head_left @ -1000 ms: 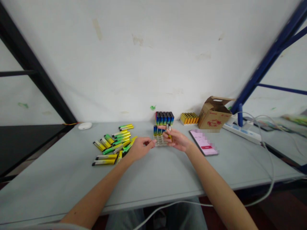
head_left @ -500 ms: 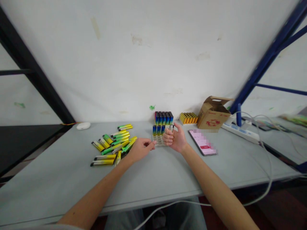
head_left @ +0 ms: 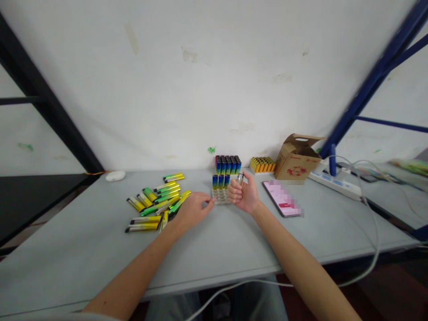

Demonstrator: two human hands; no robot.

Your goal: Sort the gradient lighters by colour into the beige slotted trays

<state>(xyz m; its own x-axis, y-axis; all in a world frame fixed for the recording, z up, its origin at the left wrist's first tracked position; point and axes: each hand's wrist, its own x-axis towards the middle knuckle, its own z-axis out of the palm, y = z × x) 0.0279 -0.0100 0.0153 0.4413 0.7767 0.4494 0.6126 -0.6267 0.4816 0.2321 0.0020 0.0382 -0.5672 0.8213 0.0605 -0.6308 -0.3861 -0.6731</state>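
The right hand [head_left: 243,194] was closed around a small silver-topped lighter [head_left: 240,179], and only the shiny top poked out above the fingers. It held the lighter just beside a clear tray [head_left: 221,199]. Three blue lighters [head_left: 220,181] stood in the back row of that tray. The left hand [head_left: 193,211] was open and lay flatter than a moment before, holding nothing, with its fingertips right by the tray's corner. Behind the tray stood a block of blue lighters [head_left: 228,165]. A messy pile of yellow and green lighters [head_left: 155,205] lay on the gray table [head_left: 234,240], and a phone [head_left: 281,199] lay to the right.
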